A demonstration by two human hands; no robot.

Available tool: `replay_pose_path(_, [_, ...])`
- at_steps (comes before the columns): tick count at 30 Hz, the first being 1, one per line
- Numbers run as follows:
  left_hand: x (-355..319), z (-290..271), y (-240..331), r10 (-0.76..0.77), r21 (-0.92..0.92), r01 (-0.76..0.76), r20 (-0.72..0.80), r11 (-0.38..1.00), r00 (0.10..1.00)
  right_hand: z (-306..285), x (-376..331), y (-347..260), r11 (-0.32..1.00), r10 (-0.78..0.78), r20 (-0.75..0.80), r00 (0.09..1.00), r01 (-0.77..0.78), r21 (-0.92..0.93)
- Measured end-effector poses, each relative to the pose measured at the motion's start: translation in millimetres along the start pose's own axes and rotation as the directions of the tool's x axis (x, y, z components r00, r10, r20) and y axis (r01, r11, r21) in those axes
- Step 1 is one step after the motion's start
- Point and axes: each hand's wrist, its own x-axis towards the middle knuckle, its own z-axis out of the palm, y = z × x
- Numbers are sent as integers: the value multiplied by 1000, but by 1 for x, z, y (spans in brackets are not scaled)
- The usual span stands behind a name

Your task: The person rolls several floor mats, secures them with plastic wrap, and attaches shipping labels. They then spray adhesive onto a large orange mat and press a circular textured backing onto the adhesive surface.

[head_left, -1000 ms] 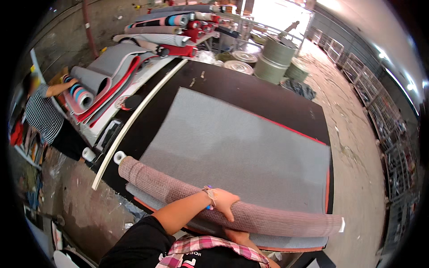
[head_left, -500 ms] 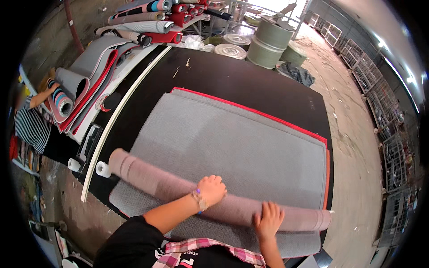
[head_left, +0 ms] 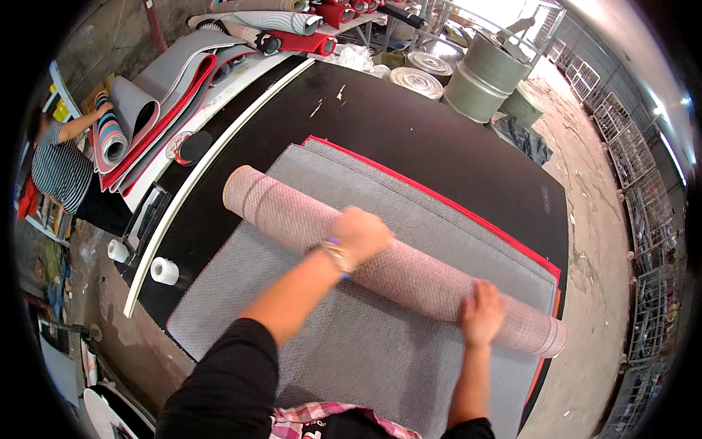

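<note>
A long pinkish rolled-up mat (head_left: 424, 282) lies slantwise over the grey mats (head_left: 351, 344) spread in a stack on the black table. My left hand (head_left: 360, 235) is on top of the roll left of its middle, fingers curled over the far side and a little blurred. Farther right, my right hand (head_left: 482, 313) grips the roll, its fingers bent over the top. Red edging shows along the far side of the stack.
A white roll of tape (head_left: 164, 271) stands by a pale strip (head_left: 212, 157) along the table (head_left: 409, 121). At left, a person in a striped shirt (head_left: 62, 175) holds a striped rolled mat (head_left: 111, 135). Green drums (head_left: 482, 80) stand beyond; wire cages (head_left: 643, 205) line the right.
The rolled mat has moved away from me across the grey mats, with both hands staying on it. My arms reach farther out, and the view has shifted slightly.
</note>
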Motion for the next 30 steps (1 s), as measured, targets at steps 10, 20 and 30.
replay_pose_path(10, [-94, -42, -237, -845, -374, 757, -245, 535, 476, -5, -73, 325, 760, 615, -371, 696, -649, 43])
replay_pose_path(20, [-129, -83, -256, -799, -154, 786, -192, 598, 570, -32, -107, 381, 434, 885, -9, 465, -819, 374])
replay_pose_path(30, [-323, -202, -160, -942, 548, 774, 275, 319, 193, -103, -258, 272, 465, 885, 330, 328, -644, -607])
